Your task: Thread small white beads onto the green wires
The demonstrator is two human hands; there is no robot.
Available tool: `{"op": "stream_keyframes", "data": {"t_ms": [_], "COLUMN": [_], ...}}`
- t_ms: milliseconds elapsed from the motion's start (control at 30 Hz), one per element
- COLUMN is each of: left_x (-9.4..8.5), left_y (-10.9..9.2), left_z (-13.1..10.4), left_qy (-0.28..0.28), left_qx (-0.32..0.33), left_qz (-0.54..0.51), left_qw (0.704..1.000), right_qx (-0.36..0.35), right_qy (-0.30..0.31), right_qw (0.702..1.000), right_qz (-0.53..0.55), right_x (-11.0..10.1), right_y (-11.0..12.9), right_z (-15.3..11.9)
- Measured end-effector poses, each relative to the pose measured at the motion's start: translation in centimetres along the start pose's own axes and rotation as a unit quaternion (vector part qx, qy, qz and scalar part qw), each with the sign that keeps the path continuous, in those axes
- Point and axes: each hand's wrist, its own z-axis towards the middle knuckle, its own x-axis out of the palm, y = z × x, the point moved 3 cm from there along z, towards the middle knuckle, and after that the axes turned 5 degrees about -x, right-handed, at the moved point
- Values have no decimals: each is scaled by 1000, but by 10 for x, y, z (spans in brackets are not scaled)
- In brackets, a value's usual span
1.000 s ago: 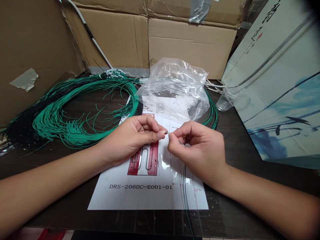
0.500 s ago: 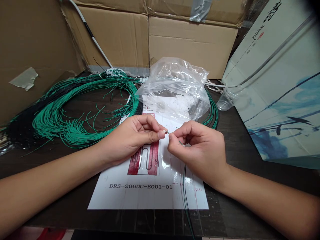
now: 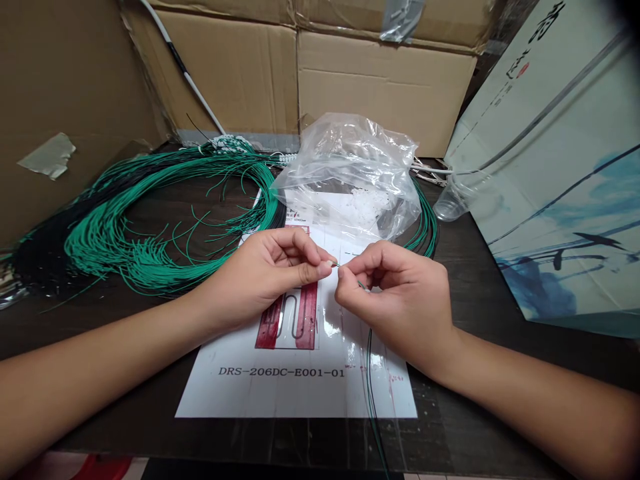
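My right hand [image 3: 400,287] is closed, thumb and index finger pinching a thin green wire. Its short tip points toward my left hand [image 3: 285,267]. That hand is closed too, its thumb and forefinger pressed together at the wire's end; whatever tiny piece sits between them is too small to make out. Both sets of fingertips nearly meet above a printed sheet [image 3: 300,400]. Below my right palm, green and black wires [image 3: 371,380] hang down over the table's front edge.
Behind my left forearm lies a big coil of green and black wires [image 3: 100,233]. A clear plastic bag [image 3: 350,160] with small white pieces stands behind my hands. A clear plastic cup [image 3: 453,203] lies near a painted panel [image 3: 565,200]. Cardboard boxes [image 3: 385,93] wall the back.
Hardly anything differs. Both hands keep their pinch in the same place, with only a slight shift at the fingertips.
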Motion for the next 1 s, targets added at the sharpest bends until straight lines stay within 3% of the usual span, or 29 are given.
{"op": "stream_keyframes", "data": {"t_ms": [267, 467, 800, 1000], "left_x": [3, 7, 3, -2], "left_y": [-5, -8, -5, -2], "left_z": [-3, -7, -5, -4], "left_qy": [-35, -33, -34, -38], "left_qx": [38, 68, 29, 20], "left_qz": [59, 84, 10, -14], "left_qw": [997, 994, 999, 999], "right_qx": [10, -36, -4, 54], "right_qy": [-2, 5, 55, 72], "right_qw": [1000, 999, 992, 976], "right_qz": [-14, -19, 110, 197], "right_x": [0, 1, 3, 5], "right_y": [1, 3, -4, -7], "right_z": [1, -2, 1, 3]}}
